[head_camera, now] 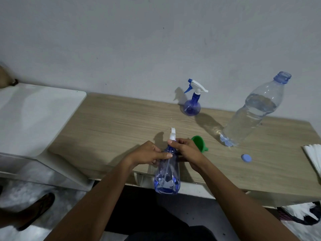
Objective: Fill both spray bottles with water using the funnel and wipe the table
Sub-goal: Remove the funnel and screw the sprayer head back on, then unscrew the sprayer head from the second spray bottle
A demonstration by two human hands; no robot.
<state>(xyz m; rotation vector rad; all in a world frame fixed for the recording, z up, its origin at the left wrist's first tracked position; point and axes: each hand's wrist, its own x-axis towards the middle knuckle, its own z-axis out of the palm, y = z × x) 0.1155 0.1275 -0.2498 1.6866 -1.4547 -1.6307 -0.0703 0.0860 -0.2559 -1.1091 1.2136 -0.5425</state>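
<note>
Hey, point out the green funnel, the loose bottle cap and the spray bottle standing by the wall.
green funnel (198,140): head view, on its wide cone.
bottle cap (246,158): head view, on its flat top.
spray bottle (192,107): head view, on its round blue body.

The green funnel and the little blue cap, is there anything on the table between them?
No. In the head view, only bare wooden table shows between the green funnel and the blue cap. The big water bottle stands farther back.
</note>
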